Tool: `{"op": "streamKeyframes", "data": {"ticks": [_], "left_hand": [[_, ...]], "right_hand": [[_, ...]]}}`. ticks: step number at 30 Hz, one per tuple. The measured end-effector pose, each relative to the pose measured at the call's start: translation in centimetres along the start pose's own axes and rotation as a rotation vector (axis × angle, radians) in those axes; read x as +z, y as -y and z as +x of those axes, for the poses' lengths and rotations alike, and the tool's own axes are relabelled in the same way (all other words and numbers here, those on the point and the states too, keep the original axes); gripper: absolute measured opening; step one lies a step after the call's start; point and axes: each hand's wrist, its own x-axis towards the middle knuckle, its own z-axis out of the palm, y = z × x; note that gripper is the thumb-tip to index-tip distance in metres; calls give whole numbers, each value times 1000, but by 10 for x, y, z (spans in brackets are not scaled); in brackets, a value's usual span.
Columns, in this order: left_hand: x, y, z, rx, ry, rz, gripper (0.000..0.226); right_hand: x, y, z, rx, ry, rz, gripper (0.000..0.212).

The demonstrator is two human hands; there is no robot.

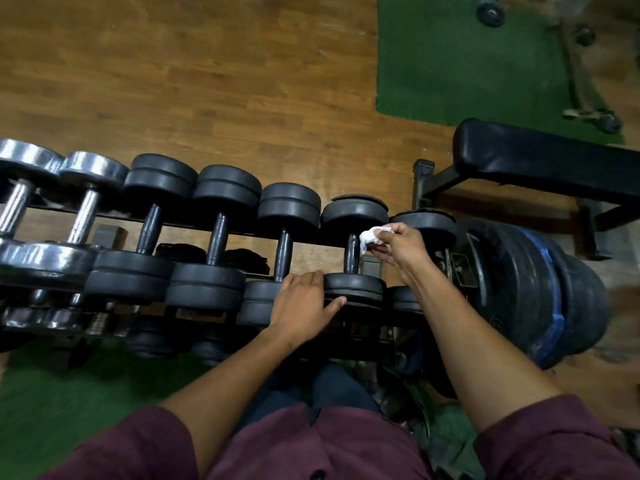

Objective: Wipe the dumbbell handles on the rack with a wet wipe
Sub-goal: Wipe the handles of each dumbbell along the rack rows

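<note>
Rack (249, 233) of dark metal rails across the middle of the view, holding a row of dumbbells side by side. At the far left, two chrome dumbbells (86, 206), mirror-bright, with round heads and ridged steel handles. Next along, five black dumbbells, matte rubber discs stacked in pairs on smooth, slightly swollen dark handles. More weights dimly visible on a lower tier, too dark to tell apart.

Wet wipe (370, 237): white, crumpled into a soft wad, pinched between thumb and curled fingers of the right hand (398, 249). Wad held just beside the upper part of a black handle (352, 252), the second dumbbell from the right; contact with the handle impossible to judge.

Left hand (304, 303) spread flat, fingers straight and slightly apart, palm down on the near heads of the black dumbbells, fingertips touching the near disc (355, 289) of the same dumbbell.

Beyond the rack, brown wood-plank floor (207, 81), worn and streaked, and a rough green turf mat (450, 64). To the right, a padded bench (540, 164) in shiny black vinyl on a black frame, and a leaning stack of thick black weight plates (540, 289) with blue tape patches. Maroon sleeves (145, 445) at the bottom edge.
</note>
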Motion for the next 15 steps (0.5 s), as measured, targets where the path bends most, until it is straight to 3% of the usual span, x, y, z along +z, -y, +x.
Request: {"op": "streamKeyframes", "data": {"ticks": [5, 11, 13, 15], "left_hand": [[-3, -10, -2, -3, -51, -128, 78], [-1, -40, 0, 46, -117, -230, 75], [0, -50, 4, 50, -118, -244, 76], [0, -60, 9, 43, -124, -257, 76]], "right_hand": [[-27, 13, -9, -247, -69, -402, 14], [-55, 24, -20, -636, 87, -1143, 20], [-62, 24, -18, -732, 63, -1124, 21], [-71, 25, -15, -681, 36, -946, 21]]}}
